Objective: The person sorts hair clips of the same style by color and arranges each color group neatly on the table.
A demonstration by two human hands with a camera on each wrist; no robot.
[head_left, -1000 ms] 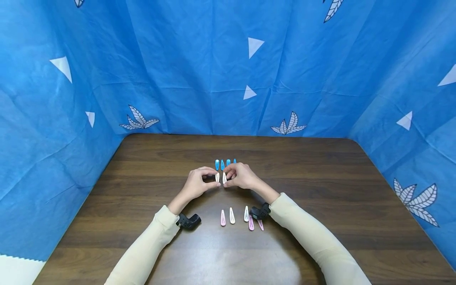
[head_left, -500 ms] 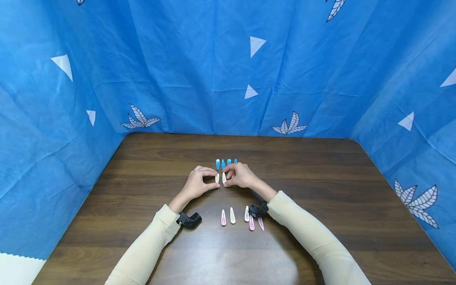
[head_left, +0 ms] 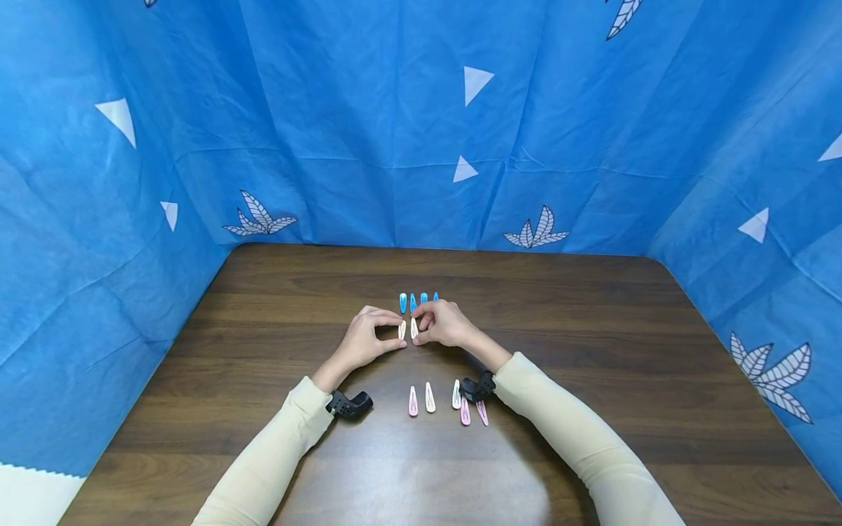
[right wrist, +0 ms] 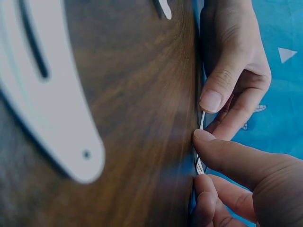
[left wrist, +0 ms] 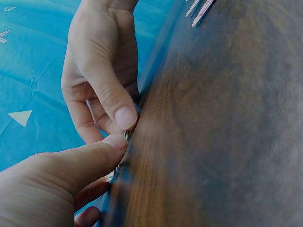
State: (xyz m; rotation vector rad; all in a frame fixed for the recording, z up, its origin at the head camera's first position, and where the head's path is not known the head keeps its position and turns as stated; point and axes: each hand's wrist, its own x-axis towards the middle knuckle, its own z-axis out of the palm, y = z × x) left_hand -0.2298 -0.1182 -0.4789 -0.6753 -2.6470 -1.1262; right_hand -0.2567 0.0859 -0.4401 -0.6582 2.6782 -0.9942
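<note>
In the head view, my left hand (head_left: 365, 339) pinches a white snap hair clip (head_left: 402, 331) between thumb and fingers at the middle of the table. Just to its right, my right hand (head_left: 449, 326) holds a second white hair clip (head_left: 414, 329) the same way. The two clips lie side by side with a small gap. Behind them stands a row of several blue hair clips (head_left: 403, 303), partly covered by my right fingers. Both wrist views show the thumbs close together, low over the wood; the clips there are mostly hidden by fingertips.
Nearer on the brown wooden table (head_left: 276, 292) lie more clips: a pink clip (head_left: 413, 402), a white clip (head_left: 430, 398), another white clip (head_left: 456, 394) and two pink ones by my right wrist camera (head_left: 478, 387). A blue curtain (head_left: 329, 124) encloses the back and sides.
Both hands stay in place, each pinching its white hair clip. The head view has shifted very slightly.
</note>
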